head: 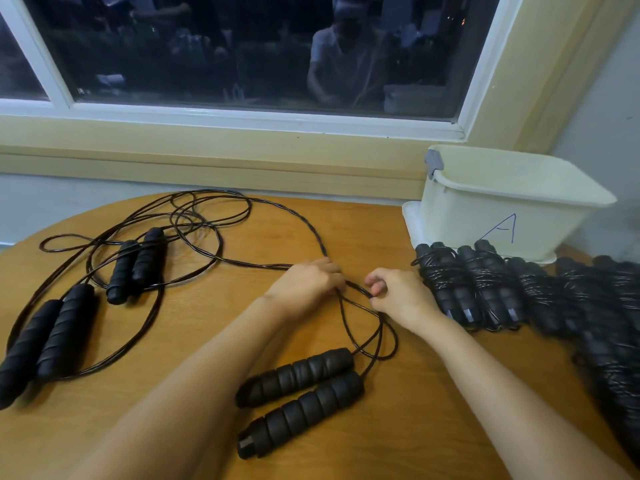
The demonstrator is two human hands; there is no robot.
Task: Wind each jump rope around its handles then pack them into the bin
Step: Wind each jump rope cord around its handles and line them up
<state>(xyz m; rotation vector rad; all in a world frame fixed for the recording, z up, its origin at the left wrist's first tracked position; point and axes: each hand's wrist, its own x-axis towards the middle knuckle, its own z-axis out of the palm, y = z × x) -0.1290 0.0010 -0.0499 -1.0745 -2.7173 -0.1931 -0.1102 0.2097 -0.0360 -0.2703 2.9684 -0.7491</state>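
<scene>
Two black foam handles (299, 393) lie side by side on the wooden table (207, 341), between my forearms. Their thin black cord (346, 327) loops up from them. My left hand (308, 282) grips the cord just above the loop. My right hand (394, 292) pinches the same cord a little to the right. The cord runs on from my left hand to the far left in loose coils (207, 216). The cream bin (502, 206), marked with a letter A, stands at the back right.
Two more unwound ropes lie at the left, one pair of handles (45, 341) near the edge and another pair (136, 265) farther back. Several wound ropes (464, 285) lie in a row in front of the bin, running to the right edge. A window sill backs the table.
</scene>
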